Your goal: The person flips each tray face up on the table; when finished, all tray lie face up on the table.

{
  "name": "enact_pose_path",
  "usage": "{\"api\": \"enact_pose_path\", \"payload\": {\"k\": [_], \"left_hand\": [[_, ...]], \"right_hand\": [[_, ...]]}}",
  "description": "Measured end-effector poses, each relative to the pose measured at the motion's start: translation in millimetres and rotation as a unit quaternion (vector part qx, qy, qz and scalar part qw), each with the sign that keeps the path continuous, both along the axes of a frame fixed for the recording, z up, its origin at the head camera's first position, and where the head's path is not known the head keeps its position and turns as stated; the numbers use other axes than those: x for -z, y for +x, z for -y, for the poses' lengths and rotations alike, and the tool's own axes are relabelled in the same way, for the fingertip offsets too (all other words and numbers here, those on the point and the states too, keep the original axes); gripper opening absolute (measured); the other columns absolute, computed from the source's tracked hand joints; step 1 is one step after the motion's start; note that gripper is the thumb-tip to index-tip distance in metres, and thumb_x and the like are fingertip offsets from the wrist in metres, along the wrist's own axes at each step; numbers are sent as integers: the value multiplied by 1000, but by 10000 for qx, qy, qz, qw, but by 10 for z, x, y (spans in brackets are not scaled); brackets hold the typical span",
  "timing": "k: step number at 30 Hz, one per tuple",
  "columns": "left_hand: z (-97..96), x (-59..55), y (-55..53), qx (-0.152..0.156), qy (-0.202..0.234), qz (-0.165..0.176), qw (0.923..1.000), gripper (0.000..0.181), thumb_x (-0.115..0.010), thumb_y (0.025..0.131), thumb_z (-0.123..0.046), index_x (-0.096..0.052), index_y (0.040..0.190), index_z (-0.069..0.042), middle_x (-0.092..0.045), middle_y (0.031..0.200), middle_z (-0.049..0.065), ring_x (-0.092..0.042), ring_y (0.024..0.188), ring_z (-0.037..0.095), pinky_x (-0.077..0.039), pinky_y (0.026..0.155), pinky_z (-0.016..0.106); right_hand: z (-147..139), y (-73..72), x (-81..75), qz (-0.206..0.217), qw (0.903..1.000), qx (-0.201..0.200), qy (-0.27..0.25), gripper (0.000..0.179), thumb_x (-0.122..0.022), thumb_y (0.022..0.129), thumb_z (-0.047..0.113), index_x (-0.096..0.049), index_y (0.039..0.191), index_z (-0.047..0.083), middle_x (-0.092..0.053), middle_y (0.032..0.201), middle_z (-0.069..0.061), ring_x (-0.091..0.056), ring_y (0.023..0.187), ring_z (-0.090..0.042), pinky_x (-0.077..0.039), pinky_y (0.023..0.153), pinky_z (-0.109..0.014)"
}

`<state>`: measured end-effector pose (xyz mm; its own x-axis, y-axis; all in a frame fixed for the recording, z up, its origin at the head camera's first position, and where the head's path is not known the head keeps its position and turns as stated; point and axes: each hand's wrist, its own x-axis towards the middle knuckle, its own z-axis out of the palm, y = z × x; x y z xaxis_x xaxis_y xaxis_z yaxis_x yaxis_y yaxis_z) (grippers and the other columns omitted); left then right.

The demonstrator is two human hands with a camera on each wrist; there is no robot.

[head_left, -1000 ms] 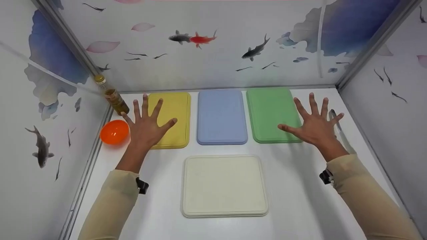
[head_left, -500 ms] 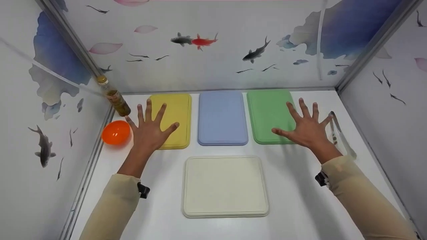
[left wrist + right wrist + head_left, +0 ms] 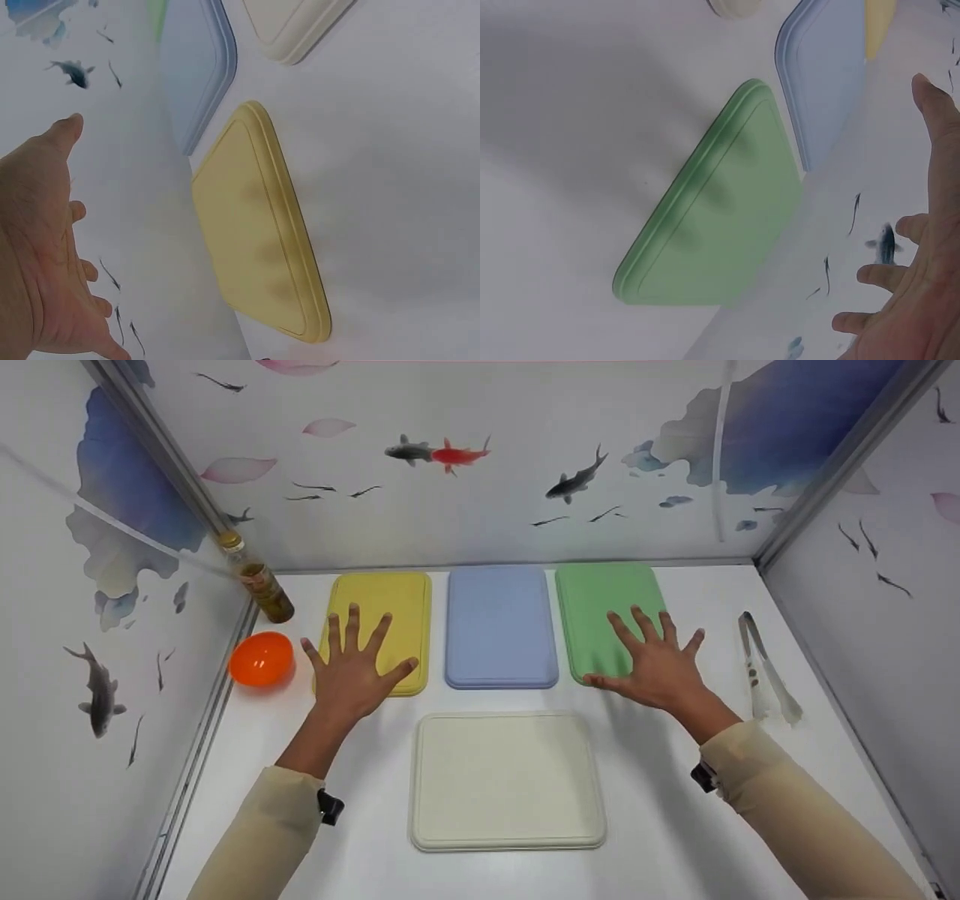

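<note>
Above the yellow cutting board [image 3: 405,600], my left hand [image 3: 349,679] hovers with its fingers spread wide. My right hand [image 3: 660,667] hangs in the air over the near right part of the green cutting board [image 3: 600,600], its fingers likewise splayed. Both hands hold nothing; the wrist views show the left palm [image 3: 37,262] and right palm [image 3: 930,285] raised off the boards. Between the two lies a blue cutting board [image 3: 500,626]. Closer to me is a cream cutting board [image 3: 508,780], lying crosswise.
An orange bowl [image 3: 261,660] stands at the left, and behind it a bottle of yellow-brown liquid [image 3: 266,592] with a yellow cap. Metal tongs [image 3: 765,667] lie at the right. Printed walls [image 3: 480,525] enclose the white table [image 3: 675,810] at the back and sides.
Both hands have drawn back toward me and inward, fingers still spread. The right hand has moved off the tongs, which now show whole. Boards, bowl and bottle stay put.
</note>
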<state>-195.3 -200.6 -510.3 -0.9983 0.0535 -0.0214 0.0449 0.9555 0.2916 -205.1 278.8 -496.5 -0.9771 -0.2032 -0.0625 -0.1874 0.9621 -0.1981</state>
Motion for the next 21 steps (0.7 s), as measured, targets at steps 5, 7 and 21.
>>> {"api": "enact_pose_path", "payload": {"k": [5, 7, 21], "left_hand": [[-80, 65, 68, 77, 75, 61, 9999, 96, -48, 100, -84, -19, 178, -36, 5, 188, 14, 7, 172, 50, 13, 124, 86], [-115, 93, 99, 104, 105, 99, 9998, 95, -49, 100, -83, -20, 178, -36, 4, 188, 15, 6, 172, 49, 12, 124, 86], [-326, 358, 315, 314, 162, 331, 9988, 97, -57, 95, -84, -33, 175, -34, -6, 187, 20, -4, 172, 51, -4, 128, 84]], "right_hand": [[146, 57, 60, 51, 9996, -276, -58, 119, -62, 87, 93, -20, 179, 30, -16, 186, -17, -11, 168, -60, -8, 118, -95], [190, 69, 91, 61, 9992, -392, -100, 118, -62, 88, 92, -21, 179, 30, -18, 185, -18, -15, 167, -59, -13, 120, -93], [306, 214, 353, 712, 9883, -1225, -561, 111, -81, 89, 72, -35, 175, 18, -37, 175, -25, -40, 155, -59, -51, 107, -76]]}}
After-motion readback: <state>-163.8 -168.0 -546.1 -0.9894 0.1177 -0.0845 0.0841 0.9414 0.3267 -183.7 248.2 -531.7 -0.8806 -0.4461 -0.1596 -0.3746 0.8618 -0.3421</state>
